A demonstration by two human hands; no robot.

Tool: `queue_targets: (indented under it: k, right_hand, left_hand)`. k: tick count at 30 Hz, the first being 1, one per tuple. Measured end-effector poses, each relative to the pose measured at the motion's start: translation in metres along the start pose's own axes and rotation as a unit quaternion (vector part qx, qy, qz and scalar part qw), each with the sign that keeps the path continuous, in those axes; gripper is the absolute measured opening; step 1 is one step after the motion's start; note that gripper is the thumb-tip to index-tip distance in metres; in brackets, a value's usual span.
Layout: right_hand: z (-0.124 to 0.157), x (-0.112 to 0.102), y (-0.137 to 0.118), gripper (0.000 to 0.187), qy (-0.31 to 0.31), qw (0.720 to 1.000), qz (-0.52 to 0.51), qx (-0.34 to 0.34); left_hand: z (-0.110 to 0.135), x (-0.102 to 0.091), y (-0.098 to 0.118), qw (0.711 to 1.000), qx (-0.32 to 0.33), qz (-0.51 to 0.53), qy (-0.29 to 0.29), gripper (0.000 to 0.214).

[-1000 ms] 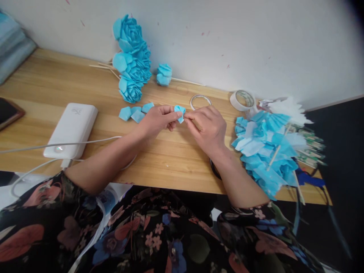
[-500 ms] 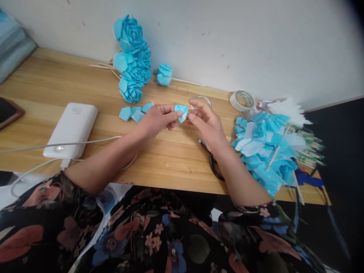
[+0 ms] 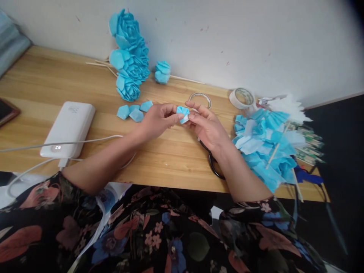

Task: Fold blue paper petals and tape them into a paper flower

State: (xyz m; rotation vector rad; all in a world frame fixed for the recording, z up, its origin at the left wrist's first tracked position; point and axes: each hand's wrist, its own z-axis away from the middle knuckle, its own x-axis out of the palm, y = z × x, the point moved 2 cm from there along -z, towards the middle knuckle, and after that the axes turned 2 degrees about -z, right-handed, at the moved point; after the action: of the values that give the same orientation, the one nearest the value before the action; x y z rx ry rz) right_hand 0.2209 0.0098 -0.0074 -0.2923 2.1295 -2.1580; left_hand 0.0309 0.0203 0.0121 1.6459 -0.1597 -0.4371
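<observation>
A small folded blue paper piece (image 3: 182, 112) is pinched between both hands just above the wooden table (image 3: 170, 155). My left hand (image 3: 157, 121) grips its left side with curled fingers. My right hand (image 3: 206, 127) holds its right side between thumb and fingertips. Three loose blue paper petals (image 3: 133, 112) lie on the table just left of my left hand. Black scissors (image 3: 212, 161) lie partly hidden under my right wrist.
Finished blue paper roses (image 3: 129, 57) on sticks lie by the wall, with a small bud (image 3: 162, 72) beside them. Two tape rolls (image 3: 241, 98) sit at the back. A heap of blue paper and sticks (image 3: 264, 148) is at right. A white power bank (image 3: 68, 129) with cables lies at left.
My right hand has turned from palm-down on the paper to a sideways pinch, uncovering the scissors. The paper piece has stayed between both hands.
</observation>
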Motion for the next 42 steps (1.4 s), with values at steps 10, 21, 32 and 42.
queue_targets:
  k: [10,21,32,42]
  right_hand:
    - [0.005,0.0,-0.003,0.024,0.094,0.971,0.163,-0.15]
    - [0.014,0.011,-0.016,0.021,0.121,0.806,0.473,-0.336]
    - [0.012,0.009,-0.011,0.025,0.093,0.806,0.49,-0.319]
    - [0.013,0.012,-0.011,0.027,0.092,0.778,0.514,-0.349]
  left_hand:
    - [-0.002,-0.002,-0.004,1.0,-0.006,0.003,0.031,0.023]
    - [-0.002,-0.002,-0.003,0.998,-0.028,0.05,0.039,0.022]
    - [-0.001,-0.001,-0.004,0.999,-0.014,0.009,0.047,0.023]
    - [-0.002,-0.001,-0.001,0.998,0.002,-0.023,0.051,0.026]
